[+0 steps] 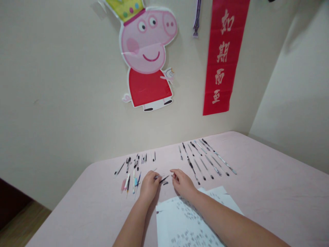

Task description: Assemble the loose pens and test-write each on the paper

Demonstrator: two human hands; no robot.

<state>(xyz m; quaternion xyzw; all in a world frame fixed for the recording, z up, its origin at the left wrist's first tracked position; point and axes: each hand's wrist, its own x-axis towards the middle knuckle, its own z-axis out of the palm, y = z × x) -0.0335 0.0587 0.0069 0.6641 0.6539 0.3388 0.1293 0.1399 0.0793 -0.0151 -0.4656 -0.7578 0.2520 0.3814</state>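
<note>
My left hand (149, 183) is closed with its fingertips pinched around a pen piece; a thin dark stick (164, 178), like a pen refill or barrel, points right from beside the fingertips. Just below it, a small black pen cap (166, 183) lies on the pink sheet. Across a small gap is my right hand (183, 182), its index finger stretched toward the left hand and the other fingers loosely curled. Nothing clearly shows between its fingers. Left of my left hand lie pen parts, among them a white pen (134, 181) and a pink piece (123, 185).
Several whole pens (202, 168) lie in two slanted rows at the right. Groups of separated pen parts (128, 164) lie at the back left. Written paper sheets (167, 219) are under my right forearm. A wall (77, 103) borders the pink surface (84, 206).
</note>
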